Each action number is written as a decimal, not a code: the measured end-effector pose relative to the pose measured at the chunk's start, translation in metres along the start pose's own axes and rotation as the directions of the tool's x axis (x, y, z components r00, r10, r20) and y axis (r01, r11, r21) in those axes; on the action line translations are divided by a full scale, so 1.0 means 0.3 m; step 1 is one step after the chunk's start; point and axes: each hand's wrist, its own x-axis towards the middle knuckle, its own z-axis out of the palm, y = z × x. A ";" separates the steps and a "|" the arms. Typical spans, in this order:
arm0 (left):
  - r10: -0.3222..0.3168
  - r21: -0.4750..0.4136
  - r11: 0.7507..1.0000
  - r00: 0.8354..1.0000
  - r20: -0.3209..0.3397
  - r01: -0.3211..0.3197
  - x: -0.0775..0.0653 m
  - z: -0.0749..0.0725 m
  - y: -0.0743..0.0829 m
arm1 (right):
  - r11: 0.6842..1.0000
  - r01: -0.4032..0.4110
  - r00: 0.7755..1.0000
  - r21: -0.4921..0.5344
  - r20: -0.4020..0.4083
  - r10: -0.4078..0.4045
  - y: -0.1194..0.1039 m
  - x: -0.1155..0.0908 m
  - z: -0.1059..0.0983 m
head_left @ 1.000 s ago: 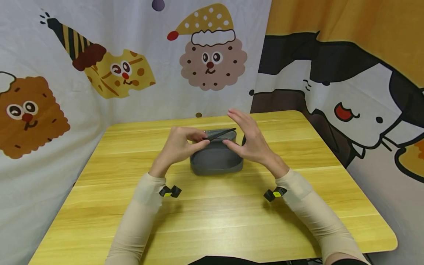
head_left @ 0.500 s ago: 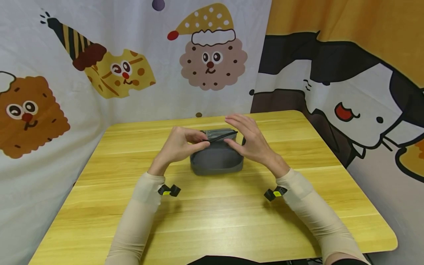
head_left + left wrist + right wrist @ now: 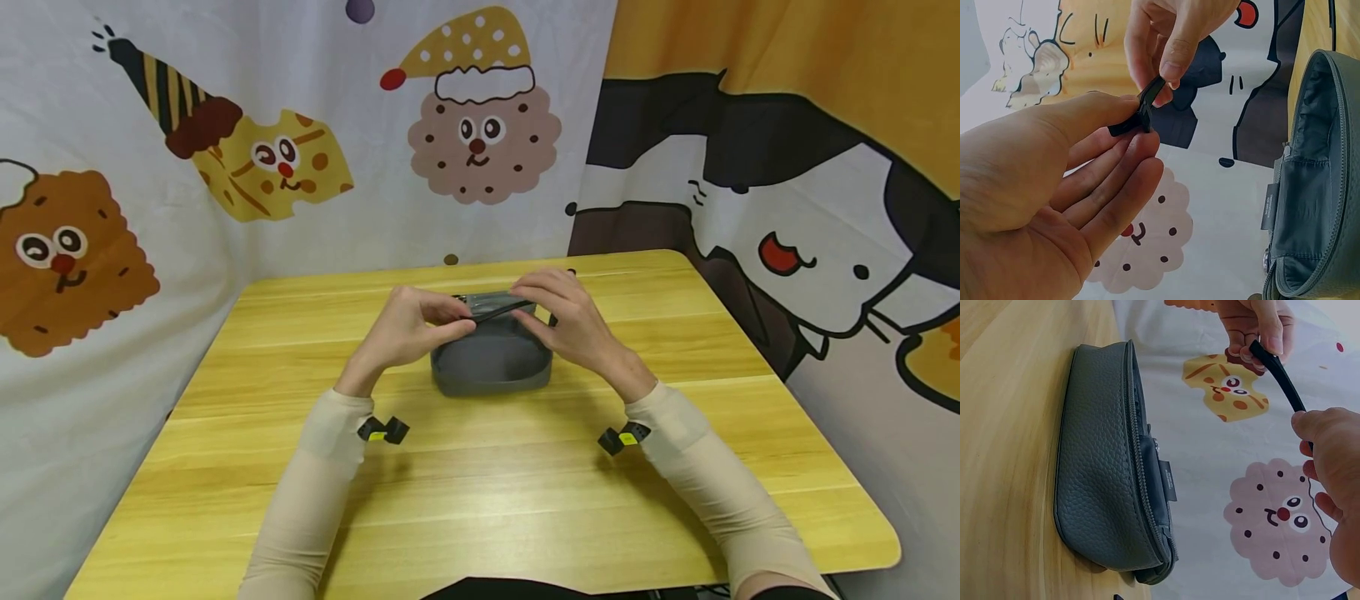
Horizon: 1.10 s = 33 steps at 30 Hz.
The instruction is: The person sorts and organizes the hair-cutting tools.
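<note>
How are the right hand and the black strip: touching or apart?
Touching. The right wrist view shows the right hand pinching the black strip.

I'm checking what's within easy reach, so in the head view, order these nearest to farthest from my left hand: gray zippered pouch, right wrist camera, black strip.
1. Black strip: in the grip of your left hand.
2. Gray zippered pouch: just right of that hand.
3. Right wrist camera: farther right, past the pouch.

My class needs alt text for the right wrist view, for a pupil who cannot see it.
A left hand and a right hand pinch a slim, curved black strip. Near them, an open grey zippered pouch sits on a wooden table; cartoon-printed cloth hangs behind.
</note>
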 end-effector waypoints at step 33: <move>-0.017 -0.037 0.999 1.000 0.024 0.017 -0.004 0.005 -0.001 | 1.000 0.029 1.000 0.002 0.002 -0.029 -0.006 -0.004 -0.008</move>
